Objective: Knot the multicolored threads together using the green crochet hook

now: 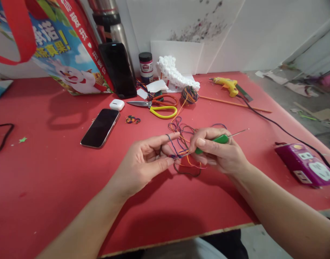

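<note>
My left hand point(141, 163) pinches a small crocheted piece of dark purple-blue yarn point(175, 156) between thumb and fingers. A strand runs from it up over the raised index finger. In my right hand point(217, 151) is a crochet hook point(220, 139) with a green handle, gripped by thumb and fingers. One thin metal end points out to the right; the other reaches left to the yarn in my left hand. Loose multicoloured strands point(185, 127) lie behind and below the hands, leading back to a yarn ball point(190, 95).
Behind the hands lie scissors point(162, 112) with red and yellow handles, a phone point(100, 128) and a white earphone case point(117, 104). A yellow glue gun point(226, 86) lies back right, its cord passing a purple power box point(306, 165). A gift bag point(75, 72) stands back left.
</note>
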`<state>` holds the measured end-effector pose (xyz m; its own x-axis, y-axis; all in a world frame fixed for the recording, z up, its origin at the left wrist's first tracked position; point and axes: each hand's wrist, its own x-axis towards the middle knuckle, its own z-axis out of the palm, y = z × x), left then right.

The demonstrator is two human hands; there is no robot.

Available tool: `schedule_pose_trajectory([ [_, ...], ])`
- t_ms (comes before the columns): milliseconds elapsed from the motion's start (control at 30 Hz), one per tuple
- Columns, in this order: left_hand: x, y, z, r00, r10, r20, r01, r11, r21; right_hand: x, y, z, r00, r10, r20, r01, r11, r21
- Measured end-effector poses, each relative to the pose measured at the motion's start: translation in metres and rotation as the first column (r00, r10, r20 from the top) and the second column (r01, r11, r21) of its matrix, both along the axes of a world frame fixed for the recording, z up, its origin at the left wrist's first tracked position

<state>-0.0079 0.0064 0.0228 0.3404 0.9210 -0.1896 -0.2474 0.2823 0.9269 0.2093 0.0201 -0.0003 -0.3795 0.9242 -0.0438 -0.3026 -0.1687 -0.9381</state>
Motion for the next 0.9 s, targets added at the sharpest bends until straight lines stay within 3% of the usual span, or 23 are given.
schedule_pose_trajectory([
  [600,0.0010,-0.0003,-0.0016,0.988,0.069,-0.137,-0.057,0.994,0.090,-0.0039,-0.0020,-0.0027,0.990,-0.128,0.063,0.128,0.992,0.001],
  [767,0.0016,-0.0001,-0.0020,0.987,0.062,-0.146,-0.048,0.994,0.100,-0.0049,-0.0019,0.0002,0.991,-0.114,0.069,0.116,0.993,-0.033],
  [900,0.0014,-0.0001,-0.0026,0.981,0.073,-0.179,-0.054,0.993,0.109,-0.0048,-0.0024,0.0020,0.989,-0.112,0.092,0.110,0.994,0.019],
])
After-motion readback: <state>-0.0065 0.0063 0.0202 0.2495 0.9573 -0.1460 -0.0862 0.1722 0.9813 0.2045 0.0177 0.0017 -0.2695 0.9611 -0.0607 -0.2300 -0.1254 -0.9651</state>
